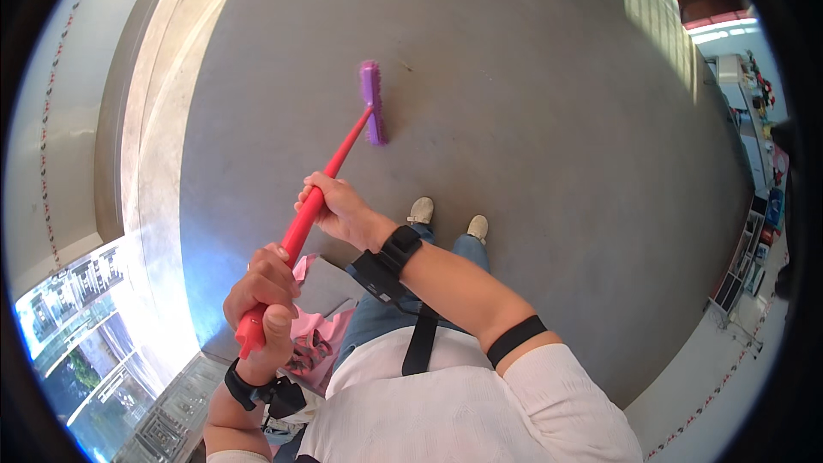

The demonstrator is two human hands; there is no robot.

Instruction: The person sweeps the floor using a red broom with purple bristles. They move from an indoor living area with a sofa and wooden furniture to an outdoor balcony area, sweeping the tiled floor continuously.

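Note:
A broom with a long red handle (297, 229) slants across the view. Its purple bristled head (373, 101) is at the grey floor, ahead of my feet. My left hand (263, 299) is wrapped around the handle close to its top end. Further down, my right hand (337, 209) grips the same handle. A small dark bit of debris (406, 65) lies on the floor just beyond the broom head. Each wrist carries a black strapped device. The palms are hidden behind the fingers and the handle.
Pink cloth (321, 328) lies on a grey seat beside my left leg. A pale raised ledge (164, 141) runs along the left wall, with a bright glazed door (96, 360) below. Along the right wall stands a low cabinet (736, 263) with items. My shoes (422, 211) stand on the floor.

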